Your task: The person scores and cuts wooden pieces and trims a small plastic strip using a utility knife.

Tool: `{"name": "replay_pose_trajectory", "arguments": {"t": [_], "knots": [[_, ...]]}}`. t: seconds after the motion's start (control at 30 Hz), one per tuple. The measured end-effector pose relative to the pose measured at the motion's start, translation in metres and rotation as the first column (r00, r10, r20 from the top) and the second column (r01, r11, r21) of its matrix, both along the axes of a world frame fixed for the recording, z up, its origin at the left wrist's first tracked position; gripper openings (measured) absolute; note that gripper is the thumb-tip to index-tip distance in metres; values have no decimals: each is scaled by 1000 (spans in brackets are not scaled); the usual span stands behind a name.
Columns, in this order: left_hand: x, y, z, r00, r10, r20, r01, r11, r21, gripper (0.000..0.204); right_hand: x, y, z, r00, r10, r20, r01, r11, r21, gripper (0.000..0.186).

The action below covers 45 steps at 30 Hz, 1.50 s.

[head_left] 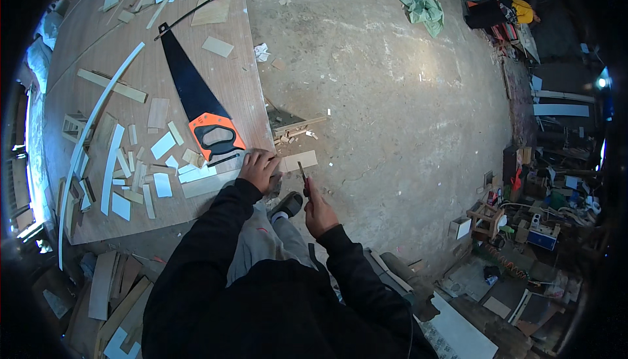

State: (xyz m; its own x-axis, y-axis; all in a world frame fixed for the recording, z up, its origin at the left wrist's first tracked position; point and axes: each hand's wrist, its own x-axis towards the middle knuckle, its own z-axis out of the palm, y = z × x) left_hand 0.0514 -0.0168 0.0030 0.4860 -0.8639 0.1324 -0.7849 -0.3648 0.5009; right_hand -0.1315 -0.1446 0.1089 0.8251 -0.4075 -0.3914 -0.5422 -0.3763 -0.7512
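Observation:
At the workbench's near corner, my left hand (260, 168) is curled over a light wooden piece (297, 160) that juts past the edge; how firmly it grips is unclear. My right hand (319, 210) is closed round a narrow dark-handled tool with a thin blade (303, 170), just right of that corner. A black handsaw with an orange handle (186, 74) lies beside my left hand, near a thin dark strip (224, 159). Wood offcuts and white pieces (162, 145) are scattered over the bench (118, 222), along with long pale strips (111, 168).
A concrete floor (392, 117) spreads right of the bench, with a green sheet (415, 2) at the back. A person in yellow (522, 11) is at the upper right. Clutter and tools (543, 231) line the right side; boards (104, 284) lie at lower left.

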Motion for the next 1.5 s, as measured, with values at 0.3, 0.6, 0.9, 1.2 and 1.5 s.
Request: {"name": "replay_pose_trajectory", "arguments": {"t": [0.3, 0.6, 0.9, 1.2, 1.5], "knots": [[0, -1, -5, 1000, 18, 24, -17, 1000, -25, 42, 21, 13, -29, 995, 46, -91, -55, 994, -99, 70], [3, -1, -3, 999, 20, 38, -19, 999, -38, 40, 34, 19, -34, 992, 21, -122, -35, 992, -122, 71], [2, 0, -5, 999, 16, 38, -15, 1000, -25, 39, 46, 29, -13, 970, 4, -241, -48, 983, -178, 69], [3, -1, 4, 1000, 14, -17, -15, 999, -35, 39, 43, 32, -19, 987, -12, -158, -25, 974, -227, 70], [4, 0, 2, 999, 24, 45, -23, 999, -35, 41, 45, 29, -14, 990, -21, -137, -5, 983, -183, 70]]}}
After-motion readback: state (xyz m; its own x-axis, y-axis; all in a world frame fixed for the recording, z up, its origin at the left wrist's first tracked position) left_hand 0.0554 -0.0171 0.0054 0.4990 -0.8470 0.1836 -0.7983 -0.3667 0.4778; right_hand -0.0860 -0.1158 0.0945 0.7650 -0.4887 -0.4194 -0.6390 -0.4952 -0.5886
